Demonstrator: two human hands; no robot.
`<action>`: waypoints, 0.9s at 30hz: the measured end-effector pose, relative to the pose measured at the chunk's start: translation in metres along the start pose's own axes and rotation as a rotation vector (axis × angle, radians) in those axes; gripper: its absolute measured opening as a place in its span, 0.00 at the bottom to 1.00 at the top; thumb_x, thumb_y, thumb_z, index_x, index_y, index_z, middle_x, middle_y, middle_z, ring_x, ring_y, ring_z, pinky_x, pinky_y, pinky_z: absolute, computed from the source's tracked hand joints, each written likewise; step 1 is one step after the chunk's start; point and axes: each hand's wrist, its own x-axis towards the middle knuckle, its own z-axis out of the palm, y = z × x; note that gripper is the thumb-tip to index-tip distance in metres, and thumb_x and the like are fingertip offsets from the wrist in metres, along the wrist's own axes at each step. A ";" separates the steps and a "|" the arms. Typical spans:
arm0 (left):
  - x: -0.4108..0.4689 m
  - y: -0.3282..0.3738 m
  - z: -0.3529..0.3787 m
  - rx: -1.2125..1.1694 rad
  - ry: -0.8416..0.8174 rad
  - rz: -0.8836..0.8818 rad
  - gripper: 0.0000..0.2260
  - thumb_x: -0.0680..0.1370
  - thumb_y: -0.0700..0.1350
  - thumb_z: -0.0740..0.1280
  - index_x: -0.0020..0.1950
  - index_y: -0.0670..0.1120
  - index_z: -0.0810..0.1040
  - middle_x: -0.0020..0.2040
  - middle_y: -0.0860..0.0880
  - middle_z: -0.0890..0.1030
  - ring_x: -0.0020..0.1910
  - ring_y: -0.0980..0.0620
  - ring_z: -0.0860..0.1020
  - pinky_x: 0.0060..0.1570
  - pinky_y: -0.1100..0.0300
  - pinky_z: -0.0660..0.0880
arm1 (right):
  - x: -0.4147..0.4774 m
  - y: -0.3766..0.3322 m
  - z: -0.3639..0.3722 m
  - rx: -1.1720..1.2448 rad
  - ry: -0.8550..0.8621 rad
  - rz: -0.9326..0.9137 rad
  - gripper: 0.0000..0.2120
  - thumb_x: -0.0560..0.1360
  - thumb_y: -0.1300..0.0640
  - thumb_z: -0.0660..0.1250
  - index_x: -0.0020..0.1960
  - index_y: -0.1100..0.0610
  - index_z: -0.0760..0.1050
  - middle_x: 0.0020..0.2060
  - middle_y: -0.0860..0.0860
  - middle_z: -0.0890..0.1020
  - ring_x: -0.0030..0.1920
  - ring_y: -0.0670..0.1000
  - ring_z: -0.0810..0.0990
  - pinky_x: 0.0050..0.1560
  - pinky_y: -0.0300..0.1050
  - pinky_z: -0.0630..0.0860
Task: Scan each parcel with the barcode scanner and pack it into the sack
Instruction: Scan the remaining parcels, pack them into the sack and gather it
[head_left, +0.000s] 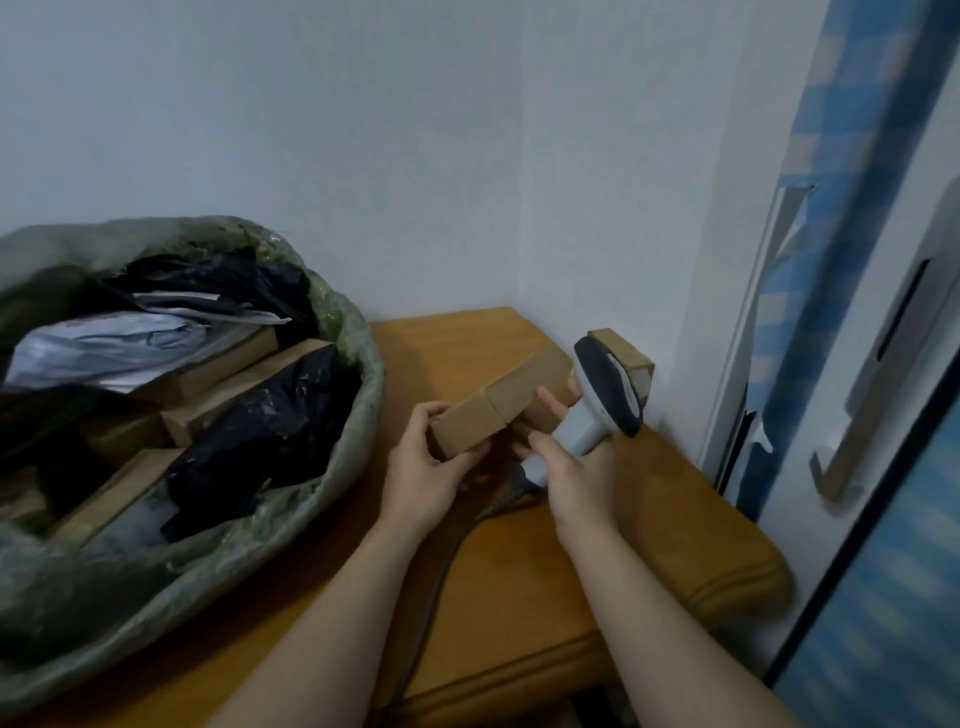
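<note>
Centre of the frame now: the left hand (428, 470) has the near end of a long brown cardboard parcel (498, 405), thumb on the top edge and fingers curled up under the bottom, so the box is clamped between them and lifted just above the wooden table (571, 571). Right beside it, the right hand (579, 480) is wrapped around the grey handle of the barcode scanner (608, 395), thumb curled across the near side, one finger stretched up along the handle and touching the side of the parcel. How the other fingers lie behind the handle I cannot tell. The scanner's dark head tilts up and to the right, just beyond the parcel's far end, and its cable (467, 535) trails down across the table towards the bottom edge. Behind the scanner head, in the corner by the wall, sits a small cardboard box (631, 356). Over on the left, the green sack (358, 332) gapes open, its rim near the left hand, holding brown boxes (234, 395), black plastic bags (260, 415) and a grey mailer (119, 348). A blue patterned curtain (831, 208) hangs at the right edge.
</note>
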 end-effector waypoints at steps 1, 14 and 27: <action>-0.001 -0.001 -0.001 0.034 0.010 0.021 0.19 0.75 0.53 0.77 0.61 0.60 0.73 0.52 0.57 0.83 0.37 0.53 0.83 0.37 0.49 0.83 | -0.001 -0.001 0.002 0.008 0.001 -0.001 0.31 0.77 0.74 0.68 0.49 0.35 0.84 0.60 0.46 0.84 0.54 0.55 0.87 0.51 0.51 0.85; -0.003 -0.008 -0.007 -0.182 0.119 -0.080 0.20 0.81 0.63 0.64 0.55 0.46 0.76 0.45 0.50 0.85 0.39 0.51 0.84 0.44 0.46 0.83 | 0.001 -0.009 0.017 -0.077 -0.053 0.102 0.04 0.77 0.69 0.70 0.49 0.63 0.81 0.36 0.53 0.83 0.30 0.49 0.76 0.32 0.44 0.75; -0.001 -0.011 -0.009 -0.239 0.183 -0.116 0.15 0.85 0.58 0.59 0.64 0.49 0.73 0.44 0.44 0.85 0.38 0.55 0.84 0.31 0.68 0.75 | 0.015 -0.043 0.004 -0.189 -0.292 0.390 0.08 0.78 0.65 0.63 0.57 0.62 0.75 0.29 0.54 0.73 0.25 0.49 0.66 0.24 0.41 0.64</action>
